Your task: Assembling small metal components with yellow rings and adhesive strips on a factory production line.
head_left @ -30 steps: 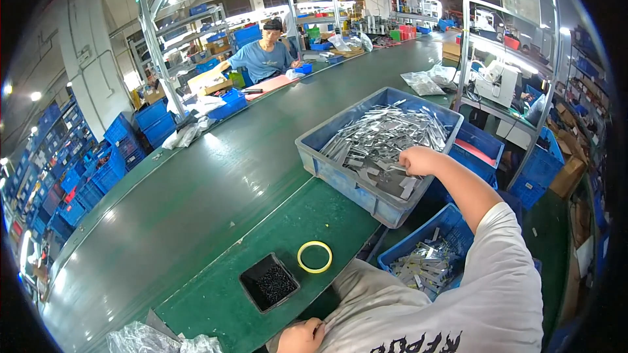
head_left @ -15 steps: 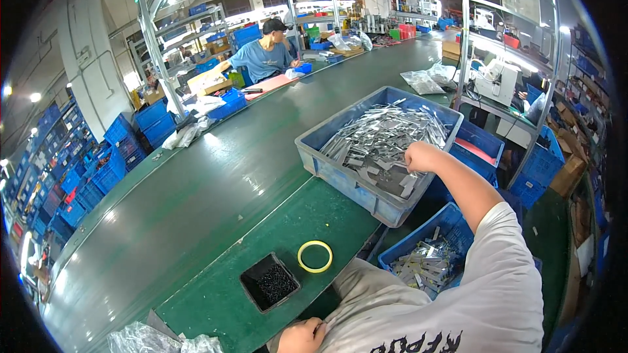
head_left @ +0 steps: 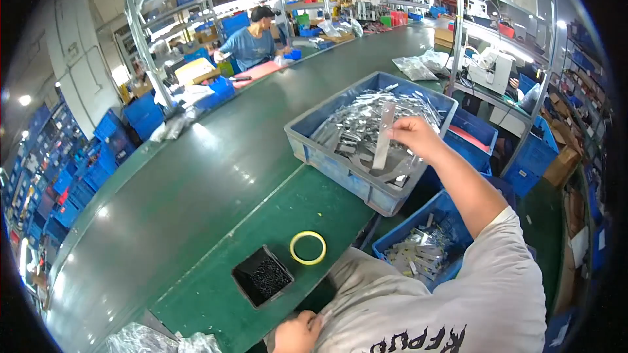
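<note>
Metal strip (head_left: 383, 136) pinched by right hand (head_left: 413, 136), left hand (head_left: 297, 333) grip unclear, half hidden.

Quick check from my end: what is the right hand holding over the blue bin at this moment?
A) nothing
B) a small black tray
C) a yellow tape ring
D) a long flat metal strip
D: the right hand pinches a long flat metal strip by its upper end, hanging down over the blue bin of metal parts; the yellow tape ring lies on the green table.
</note>
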`<state>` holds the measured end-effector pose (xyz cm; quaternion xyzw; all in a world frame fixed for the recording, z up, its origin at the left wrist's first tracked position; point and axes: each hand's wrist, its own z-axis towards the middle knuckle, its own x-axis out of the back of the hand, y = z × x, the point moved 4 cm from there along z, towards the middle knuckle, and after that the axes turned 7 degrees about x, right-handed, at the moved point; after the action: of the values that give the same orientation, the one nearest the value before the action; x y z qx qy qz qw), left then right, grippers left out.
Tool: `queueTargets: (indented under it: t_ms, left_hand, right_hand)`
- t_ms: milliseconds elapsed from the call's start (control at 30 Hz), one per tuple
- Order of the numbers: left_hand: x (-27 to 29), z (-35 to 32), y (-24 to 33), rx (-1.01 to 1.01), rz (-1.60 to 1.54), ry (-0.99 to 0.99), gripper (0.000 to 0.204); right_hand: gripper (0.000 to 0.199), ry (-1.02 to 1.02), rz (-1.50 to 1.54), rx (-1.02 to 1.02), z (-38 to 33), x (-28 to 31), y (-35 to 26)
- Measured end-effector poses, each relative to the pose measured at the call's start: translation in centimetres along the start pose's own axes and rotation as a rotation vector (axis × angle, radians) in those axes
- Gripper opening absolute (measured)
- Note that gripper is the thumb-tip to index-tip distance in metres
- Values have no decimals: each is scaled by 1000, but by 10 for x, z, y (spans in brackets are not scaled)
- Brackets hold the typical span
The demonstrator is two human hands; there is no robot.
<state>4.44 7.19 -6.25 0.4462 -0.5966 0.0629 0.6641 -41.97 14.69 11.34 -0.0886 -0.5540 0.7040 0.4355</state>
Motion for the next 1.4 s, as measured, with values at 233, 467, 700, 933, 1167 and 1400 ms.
queueTargets:
  t_ms: [233, 467, 700, 933, 1167, 1400]
  left_hand:
    - [21, 7, 6, 168, -179, 49, 27]
    - [19, 0, 9, -299, -265, 377, 28]
    - [32, -28, 3, -865, -50, 746, 29]
    - [45, -33, 28, -878, -28, 611, 26]
    - [24, -19, 1, -389, -811, 417, 8]
    - [-3, -4, -11, 164, -1374, 106, 3]
  right_hand:
    - [10, -418, 508, -182, -121, -105, -17]
    - [15, -504, 1183, -995, -219, -227, -9]
    - [15, -750, 1141, -1203, -264, -257, -15]
    - [15, -1042, 927, -1055, -267, -257, -9]
    - [13, -546, -69, 230, -173, -223, -18]
    - [22, -426, -561, 615, -153, -256, 13]
